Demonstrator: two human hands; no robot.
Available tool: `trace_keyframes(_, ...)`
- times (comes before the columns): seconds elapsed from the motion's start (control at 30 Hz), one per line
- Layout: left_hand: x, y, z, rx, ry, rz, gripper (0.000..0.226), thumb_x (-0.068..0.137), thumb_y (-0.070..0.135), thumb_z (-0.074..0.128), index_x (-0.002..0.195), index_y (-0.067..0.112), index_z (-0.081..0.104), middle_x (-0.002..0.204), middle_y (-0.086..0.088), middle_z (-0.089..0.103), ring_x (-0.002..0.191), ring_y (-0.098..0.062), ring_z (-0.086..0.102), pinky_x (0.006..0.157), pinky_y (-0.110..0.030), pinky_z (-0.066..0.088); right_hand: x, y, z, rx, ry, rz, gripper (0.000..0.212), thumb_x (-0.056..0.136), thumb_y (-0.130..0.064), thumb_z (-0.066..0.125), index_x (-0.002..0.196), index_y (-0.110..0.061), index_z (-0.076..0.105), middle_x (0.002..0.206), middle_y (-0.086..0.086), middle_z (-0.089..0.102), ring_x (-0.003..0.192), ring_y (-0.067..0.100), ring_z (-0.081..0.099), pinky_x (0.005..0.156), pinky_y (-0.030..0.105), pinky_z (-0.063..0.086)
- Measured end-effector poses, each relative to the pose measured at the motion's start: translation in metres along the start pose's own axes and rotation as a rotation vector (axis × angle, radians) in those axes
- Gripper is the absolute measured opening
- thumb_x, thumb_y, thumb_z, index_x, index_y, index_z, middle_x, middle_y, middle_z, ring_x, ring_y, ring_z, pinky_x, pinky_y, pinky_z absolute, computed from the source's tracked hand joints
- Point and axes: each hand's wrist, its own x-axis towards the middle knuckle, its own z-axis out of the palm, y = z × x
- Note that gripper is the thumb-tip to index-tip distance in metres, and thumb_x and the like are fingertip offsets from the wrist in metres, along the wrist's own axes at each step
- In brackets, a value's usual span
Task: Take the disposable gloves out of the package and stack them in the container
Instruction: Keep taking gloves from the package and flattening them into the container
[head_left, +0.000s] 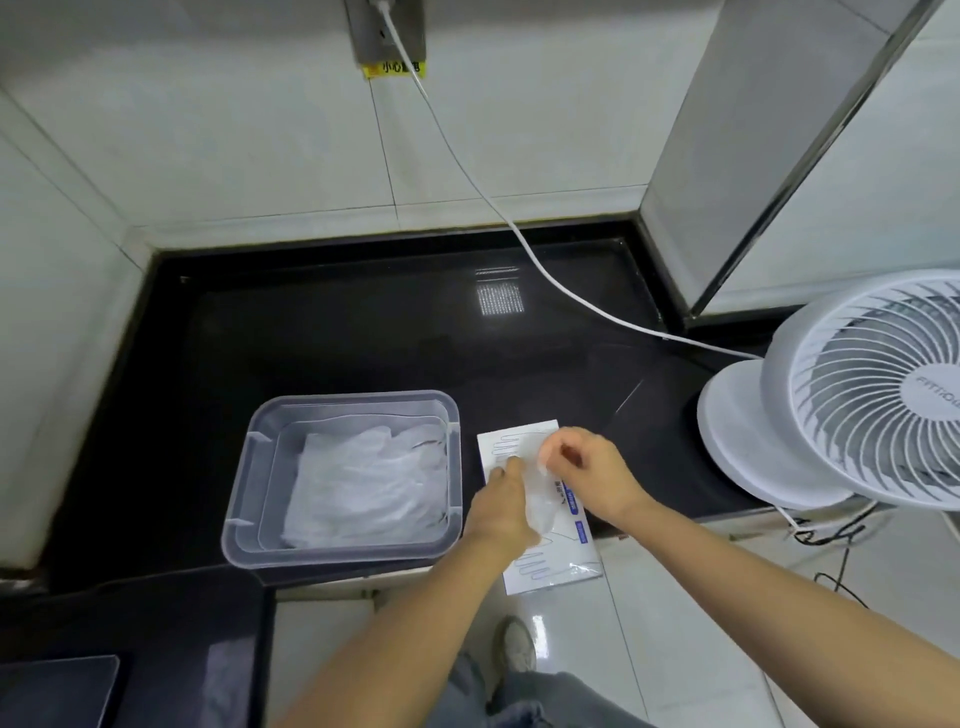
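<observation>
In the head view, a clear glove (537, 501) is pinched by the right hand (589, 480) above the white package (558, 569), which is pressed down by the left hand (501, 514) and lies long from near to far; the container (343, 401) is set just left, nearer the left hand.

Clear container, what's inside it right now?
A crumpled pile of translucent disposable gloves lies in the container, covering most of its bottom. Their count and anything beneath them are hidden by the pile.
</observation>
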Motion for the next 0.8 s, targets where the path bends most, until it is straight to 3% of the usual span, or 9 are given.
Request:
trace_keyframes(0.17, 0.000, -0.002, 0.002, -0.010, 0.016, 0.014, 0.084, 0.074, 0.015, 0.080, 0.140, 0.018, 0.029, 0.136, -0.005, 0.042, 0.117, -0.029, 0.055, 0.092, -0.034, 0.048, -0.002, -0.003, -0.010, 0.035, -0.023, 0.076, 0.009, 0.094, -0.020, 0.062, 0.087, -0.023, 0.058, 0.094, -0.001, 0.068, 0.087, 0.020, 0.068, 0.078, 0.032, 0.058)
trace_keyframes(0.27, 0.000, -0.004, 0.002, -0.030, 0.023, 0.020, 0.084, 0.074, 0.014, 0.080, 0.141, 0.019, 0.029, 0.137, -0.005, 0.042, 0.117, -0.028, 0.055, 0.094, -0.033, 0.047, -0.005, -0.001, -0.006, 0.014, -0.161, 0.197, 0.037, 0.082, -0.032, 0.078, 0.107, -0.019, 0.053, 0.096, -0.003, 0.064, 0.086, 0.017, 0.067, 0.069, 0.027, 0.054)
trace_keyframes(0.3, 0.000, -0.004, 0.003, -0.028, 0.027, 0.021, 0.085, 0.074, 0.014, 0.080, 0.142, 0.019, 0.029, 0.137, -0.005, 0.042, 0.117, -0.028, 0.055, 0.095, -0.033, 0.047, -0.005, 0.000, -0.002, -0.087, -0.188, 0.197, 0.036, 0.080, -0.030, 0.079, 0.105, -0.016, 0.057, 0.092, -0.004, 0.064, 0.085, 0.018, 0.067, 0.067, 0.028, 0.053)
trace_keyframes(0.37, -0.001, -0.004, 0.004, -0.032, 0.030, 0.021, 0.086, 0.074, 0.014, 0.080, 0.142, 0.019, 0.029, 0.138, -0.005, 0.041, 0.117, -0.028, 0.055, 0.095, -0.033, 0.047, -0.005, -0.001, 0.001, -0.198, -0.142, 0.149, 0.009, 0.085, -0.019, 0.073, 0.084, -0.013, 0.066, 0.082, -0.002, 0.065, 0.083, 0.024, 0.067, 0.073, 0.036, 0.056)
trace_keyframes(0.43, -0.001, -0.005, 0.004, -0.045, 0.031, 0.024, 0.086, 0.073, 0.014, 0.081, 0.142, 0.020, 0.029, 0.137, -0.004, 0.041, 0.117, -0.028, 0.055, 0.094, -0.033, 0.047, -0.003, -0.005, -0.003, -0.102, -0.056, 0.091, 0.023, 0.089, -0.008, 0.064, 0.068, -0.017, 0.064, 0.078, 0.001, 0.068, 0.081, 0.026, 0.067, 0.077, 0.038, 0.057)
trace_keyframes(0.5, 0.000, -0.006, 0.005, -0.053, 0.040, 0.030, 0.087, 0.072, 0.014, 0.082, 0.141, 0.020, 0.030, 0.137, -0.004, 0.043, 0.116, -0.026, 0.055, 0.094, -0.033, 0.047, 0.000, -0.010, -0.011, 0.061, 0.000, 0.059, 0.027, 0.091, -0.006, 0.061, 0.067, -0.019, 0.060, 0.079, 0.005, 0.068, 0.079, 0.023, 0.066, 0.077, 0.035, 0.055)
trace_keyframes(0.67, 0.000, -0.006, 0.005, -0.069, 0.044, 0.037, 0.083, 0.071, 0.013, 0.082, 0.138, 0.022, 0.032, 0.133, -0.003, 0.045, 0.115, -0.026, 0.055, 0.092, -0.033, 0.048, -0.005, -0.011, -0.014, 0.301, 0.031, 0.116, 0.009, 0.095, -0.023, 0.063, 0.098, -0.019, 0.055, 0.098, 0.004, 0.068, 0.089, 0.020, 0.069, 0.077, 0.030, 0.057)
trace_keyframes(0.73, -0.001, -0.007, 0.005, -0.062, 0.050, 0.040, 0.082, 0.072, 0.014, 0.081, 0.137, 0.020, 0.032, 0.133, -0.004, 0.044, 0.114, -0.027, 0.056, 0.092, -0.035, 0.049, -0.010, -0.008, -0.007, 0.303, -0.063, 0.282, 0.035, 0.088, -0.032, 0.072, 0.112, -0.019, 0.049, 0.102, 0.005, 0.069, 0.087, 0.019, 0.072, 0.067, 0.024, 0.055)
trace_keyframes(0.8, -0.001, -0.007, 0.006, -0.049, 0.050, 0.041, 0.080, 0.073, 0.014, 0.079, 0.137, 0.017, 0.031, 0.133, -0.004, 0.043, 0.112, -0.027, 0.056, 0.090, -0.033, 0.048, -0.010, -0.005, -0.001, 0.133, -0.136, 0.326, 0.036, 0.086, -0.031, 0.075, 0.106, -0.006, 0.059, 0.097, 0.013, 0.071, 0.086, 0.027, 0.072, 0.064, 0.034, 0.057)
